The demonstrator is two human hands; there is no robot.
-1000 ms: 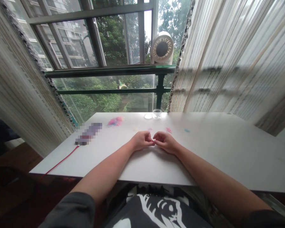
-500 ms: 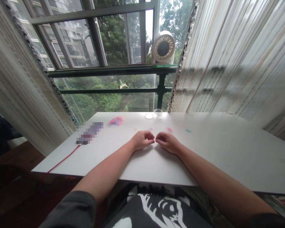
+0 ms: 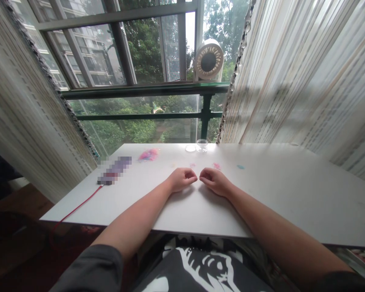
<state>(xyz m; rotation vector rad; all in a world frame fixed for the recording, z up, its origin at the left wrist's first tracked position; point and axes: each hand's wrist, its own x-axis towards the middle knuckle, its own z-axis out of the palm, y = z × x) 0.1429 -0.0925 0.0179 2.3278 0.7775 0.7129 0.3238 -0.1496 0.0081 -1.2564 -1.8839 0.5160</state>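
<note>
My left hand (image 3: pixel 182 179) and my right hand (image 3: pixel 214 181) meet over the middle of the white table (image 3: pixel 194 217), fingertips almost touching. Each hand is closed in a pinch. Whatever lies between the fingertips is too small to name. Just beyond the hands are a small pink pile (image 3: pixel 216 166), a faint pinkish pile (image 3: pixel 192 165), a pale yellowish pile (image 3: pixel 173 165) and a teal pile (image 3: pixel 241 166). A bigger heap of pink and purple thin pieces (image 3: pixel 149 155), perhaps small bands, lies to the far left.
At the table's back edge stand a clear round container (image 3: pixel 202 146) and a round lid (image 3: pixel 190 148). A blurred-out dark device (image 3: pixel 115 170) with a red cable (image 3: pixel 79 204) lies on the left. Behind are a green railing (image 3: pixel 140 93), a white round fan (image 3: pixel 209 61) and curtains (image 3: pixel 280 89).
Both hands hold nearly the same pinched pose. The fingertips have shifted very slightly; the things on the table stay put.
</note>
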